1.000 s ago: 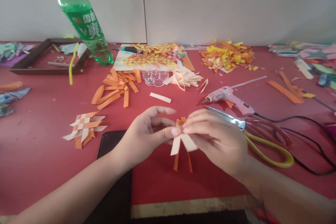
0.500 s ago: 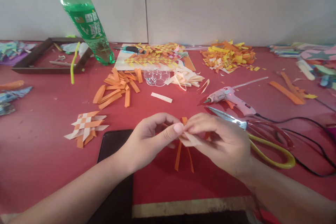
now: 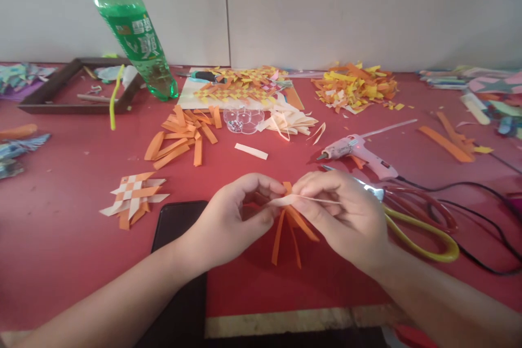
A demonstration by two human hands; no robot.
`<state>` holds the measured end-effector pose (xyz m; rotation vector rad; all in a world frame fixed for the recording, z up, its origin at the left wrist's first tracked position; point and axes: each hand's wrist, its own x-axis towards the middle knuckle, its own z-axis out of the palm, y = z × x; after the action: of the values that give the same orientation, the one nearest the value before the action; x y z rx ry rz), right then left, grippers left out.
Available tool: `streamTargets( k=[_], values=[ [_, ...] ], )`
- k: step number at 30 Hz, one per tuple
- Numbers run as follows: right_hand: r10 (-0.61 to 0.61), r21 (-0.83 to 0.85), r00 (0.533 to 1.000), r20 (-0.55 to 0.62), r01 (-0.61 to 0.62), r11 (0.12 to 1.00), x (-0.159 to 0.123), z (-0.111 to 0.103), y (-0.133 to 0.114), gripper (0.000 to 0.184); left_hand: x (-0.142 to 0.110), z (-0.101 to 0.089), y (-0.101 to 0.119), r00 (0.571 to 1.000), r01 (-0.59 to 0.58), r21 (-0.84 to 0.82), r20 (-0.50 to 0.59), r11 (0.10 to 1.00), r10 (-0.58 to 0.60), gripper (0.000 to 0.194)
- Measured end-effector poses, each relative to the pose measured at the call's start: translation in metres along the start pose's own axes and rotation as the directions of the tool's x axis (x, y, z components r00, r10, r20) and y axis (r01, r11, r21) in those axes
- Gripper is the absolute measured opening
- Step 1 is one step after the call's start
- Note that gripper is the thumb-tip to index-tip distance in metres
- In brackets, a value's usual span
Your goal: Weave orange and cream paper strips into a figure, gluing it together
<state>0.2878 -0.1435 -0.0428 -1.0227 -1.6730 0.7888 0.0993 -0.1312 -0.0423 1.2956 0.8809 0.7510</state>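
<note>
Between my two hands a cream paper strip point(image 3: 282, 202) runs crosswise over several orange paper strips point(image 3: 299, 223), whose ends hang down toward me. My left hand point(image 3: 238, 217) pinches the cream strip near its left part, thumb in front. The fingers of my right hand point(image 3: 342, 212) are closed on the same strip further right, where it is seen edge-on. A woven orange and cream paper piece point(image 3: 134, 196) lies to the left. A single cream strip point(image 3: 251, 151) lies flat beyond my hands.
A pink glue gun point(image 3: 359, 155) and scissors point(image 3: 424, 244) lie right, with a black cable. Behind are orange strips point(image 3: 198, 152), cream strips point(image 3: 291, 121), a clear bead case point(image 3: 243, 120) and a green bottle point(image 3: 141, 38). A black phone point(image 3: 179, 223) lies under my left forearm.
My right fingers have shifted and now hold the cream strip turned edge-on. My left thumb has moved down and left, and another orange strip end shows below the hands.
</note>
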Motion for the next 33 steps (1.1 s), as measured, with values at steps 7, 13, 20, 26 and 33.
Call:
streamTargets(
  k=[7,13,20,26,33],
  values=[
    [0.117,0.099,0.993,-0.022,-0.114,0.988,-0.001,0.003,-0.002,0.012,0.002,0.0,0.003,0.998,0.002,0.063,-0.061,0.998,0.002,0.013],
    [0.146,0.089,0.989,-0.013,-0.145,0.985,0.001,0.002,0.003,0.012,0.002,-0.001,0.004,0.998,0.02,0.041,-0.068,0.999,-0.018,0.015],
    [0.183,0.115,0.983,-0.002,-0.182,0.977,0.004,0.002,0.001,0.016,0.002,0.0,0.005,0.996,0.018,0.025,-0.09,1.0,-0.015,0.019],
    [0.156,0.058,0.987,0.036,-0.157,0.986,0.0,0.004,0.003,0.015,0.002,0.0,0.006,0.995,0.047,0.08,-0.092,0.996,-0.04,0.014],
    [0.035,-0.29,0.999,0.021,-0.027,0.957,0.02,-0.024,0.001,0.011,0.004,-0.002,0.003,0.979,0.105,0.069,-0.183,0.992,-0.091,0.016]
  ],
)
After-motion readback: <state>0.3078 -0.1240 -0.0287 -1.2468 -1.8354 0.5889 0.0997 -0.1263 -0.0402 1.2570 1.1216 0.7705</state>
